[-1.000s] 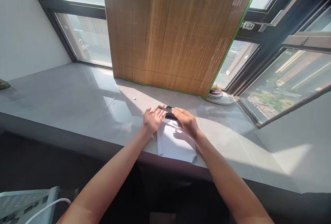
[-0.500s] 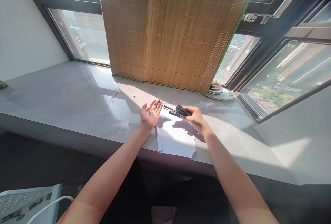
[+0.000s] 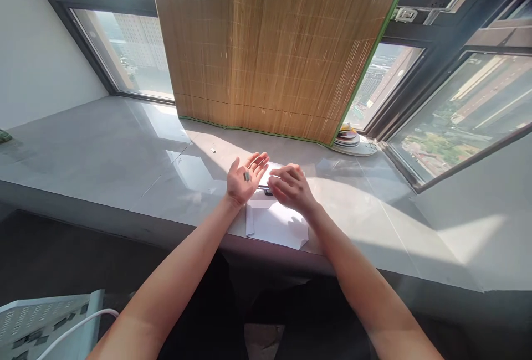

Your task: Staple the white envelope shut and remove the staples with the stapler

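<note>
My left hand is palm up with its fingers stretched out. A small grey strip of staples rests on its palm. Beside it, my right hand hovers over the paper, fingers loosely bent and slightly apart, with no object visible between them. A black stapler is mostly hidden behind my hands; only a small dark part shows, seemingly on the paper. White sheets of paper lie under both hands near the ledge's front edge.
The grey tiled ledge ends at a front edge near me. A tiny pale piece lies farther back. Behind hangs a bamboo blind. Stacked plates stand by the right window. At lower left is a pale slatted object with a white cable.
My right hand has let go of the stapler, which is now low by the paper, and has moved left toward my left palm. The left hand still carries the staples.
</note>
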A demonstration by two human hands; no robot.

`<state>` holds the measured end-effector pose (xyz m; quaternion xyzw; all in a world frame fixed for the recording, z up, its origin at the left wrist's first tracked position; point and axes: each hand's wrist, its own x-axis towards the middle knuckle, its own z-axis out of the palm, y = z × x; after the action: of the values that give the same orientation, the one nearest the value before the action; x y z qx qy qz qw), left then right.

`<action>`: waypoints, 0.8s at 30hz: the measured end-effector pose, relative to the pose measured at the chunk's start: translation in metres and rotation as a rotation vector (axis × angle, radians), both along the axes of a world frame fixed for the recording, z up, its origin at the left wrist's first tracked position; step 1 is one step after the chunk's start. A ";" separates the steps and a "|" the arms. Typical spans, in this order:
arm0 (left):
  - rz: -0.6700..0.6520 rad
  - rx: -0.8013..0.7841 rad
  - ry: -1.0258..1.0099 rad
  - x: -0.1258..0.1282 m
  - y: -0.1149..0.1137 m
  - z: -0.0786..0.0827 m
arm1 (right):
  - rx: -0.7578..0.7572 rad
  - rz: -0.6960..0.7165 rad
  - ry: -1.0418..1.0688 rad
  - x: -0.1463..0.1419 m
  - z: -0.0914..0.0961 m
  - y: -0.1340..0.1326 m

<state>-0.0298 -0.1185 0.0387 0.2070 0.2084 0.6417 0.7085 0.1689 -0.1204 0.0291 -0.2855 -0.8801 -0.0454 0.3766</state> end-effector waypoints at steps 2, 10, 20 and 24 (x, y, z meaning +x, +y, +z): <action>-0.020 0.006 -0.008 0.000 -0.002 0.001 | 0.071 0.090 -0.170 -0.015 0.002 -0.007; -0.111 -0.028 0.014 -0.010 -0.004 -0.004 | 0.163 0.071 -0.300 -0.060 0.024 0.017; -0.037 0.038 0.016 -0.005 -0.002 -0.004 | 0.003 0.131 0.018 -0.059 0.005 0.018; 0.151 0.012 0.014 -0.003 0.003 -0.007 | -0.072 0.160 0.316 -0.060 0.006 0.012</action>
<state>-0.0333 -0.1156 0.0313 0.1994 0.2248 0.6930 0.6553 0.1093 -0.1087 0.0350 -0.2315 -0.8308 0.0619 0.5023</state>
